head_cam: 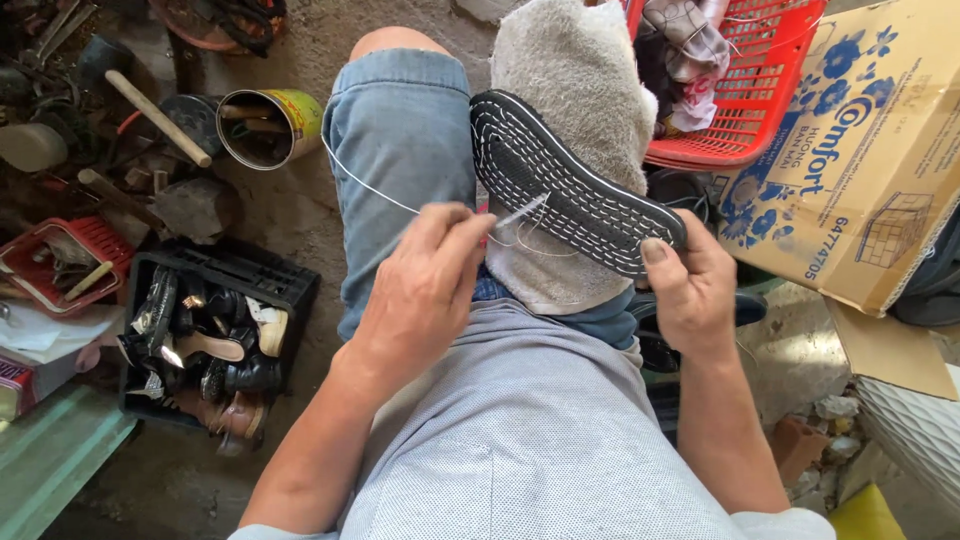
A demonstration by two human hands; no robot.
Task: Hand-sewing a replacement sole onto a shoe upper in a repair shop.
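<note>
Head view: a seated person stitches a black shoe sole (575, 185) that lies tread-up on a grey towel (570, 90) over the lap. The left hand (425, 285), fingers pressed together, pinches a needle tool (520, 212) aimed at three o'clock, white thread (365, 182) trailing toward ten o'clock. The right hand (690, 285) grips the sole's heel end at four o'clock. Good stitching here likely needs taut thread and a firmly braced sole.

1 head camera looks steeply down, close over the person's lap and hands.
</note>
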